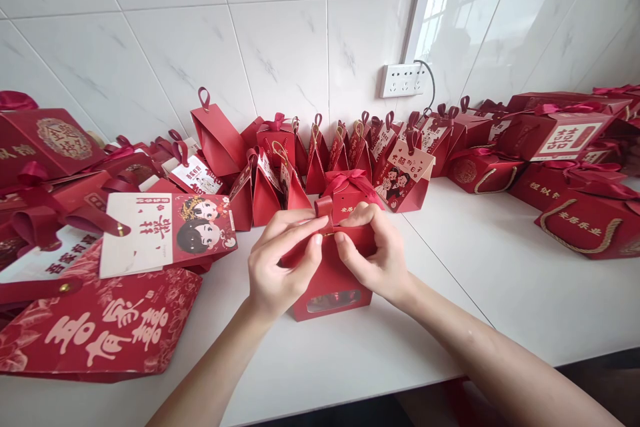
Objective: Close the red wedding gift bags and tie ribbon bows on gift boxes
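Observation:
A red gift box (pixel 330 278) with a small oval window low on its front stands upright on the white tabletop before me. At its top, a dark red strap loop (pixel 324 207) sticks up, with a bit of gold metal at its base. My left hand (pixel 280 267) is closed on the box's top edge beside the strap, thumb in front and fingers behind. From the other side, my right hand (pixel 377 255) pinches the same top edge, its thumb close to the left one. The fingers partly cover the fold and the strap's base.
Finished-looking red boxes (pixel 316 163) line the tiled wall behind. To the left lie piled boxes and a flat red bag with white lettering (pixel 107 330). More boxes with rope handles (pixel 585 223) fill the right. A power strip (pixel 403 80) hangs on the wall.

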`<state>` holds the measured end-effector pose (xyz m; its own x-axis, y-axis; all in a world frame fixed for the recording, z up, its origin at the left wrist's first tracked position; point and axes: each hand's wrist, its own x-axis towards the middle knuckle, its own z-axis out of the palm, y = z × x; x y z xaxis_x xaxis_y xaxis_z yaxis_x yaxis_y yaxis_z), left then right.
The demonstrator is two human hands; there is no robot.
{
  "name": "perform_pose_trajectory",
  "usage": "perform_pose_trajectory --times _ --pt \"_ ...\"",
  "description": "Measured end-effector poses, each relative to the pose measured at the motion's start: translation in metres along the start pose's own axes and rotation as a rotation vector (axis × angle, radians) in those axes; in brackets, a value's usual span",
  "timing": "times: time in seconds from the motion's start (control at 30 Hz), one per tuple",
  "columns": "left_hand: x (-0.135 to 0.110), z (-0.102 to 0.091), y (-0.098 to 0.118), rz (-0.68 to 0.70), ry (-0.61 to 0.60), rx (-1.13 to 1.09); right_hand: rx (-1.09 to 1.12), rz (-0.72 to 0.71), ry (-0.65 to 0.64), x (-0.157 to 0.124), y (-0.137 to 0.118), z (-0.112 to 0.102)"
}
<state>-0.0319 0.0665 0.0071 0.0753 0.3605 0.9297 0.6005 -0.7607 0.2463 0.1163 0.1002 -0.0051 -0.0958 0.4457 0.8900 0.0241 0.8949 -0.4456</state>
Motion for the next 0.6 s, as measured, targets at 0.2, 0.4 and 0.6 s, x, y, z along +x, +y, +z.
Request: perform_pose_trajectory --times 0.2,0.4,0.6 --pt "-0.0006 0.0 -0.0004 -0.001 0.003 0.013 0.03 0.02 -0.012 -0.0007 0.0005 -0.0004" --pt "-0.0002 -0.0002 -0.0008 0.012 0.004 0.012 0.033 0.029 -0.007 0.0003 -0.0001 0.0005" --pt "-0.0003 0.0 -0.0008 0.025 0.008 0.007 0.019 0.019 -0.006 0.0008 -0.0004 -0.0003"
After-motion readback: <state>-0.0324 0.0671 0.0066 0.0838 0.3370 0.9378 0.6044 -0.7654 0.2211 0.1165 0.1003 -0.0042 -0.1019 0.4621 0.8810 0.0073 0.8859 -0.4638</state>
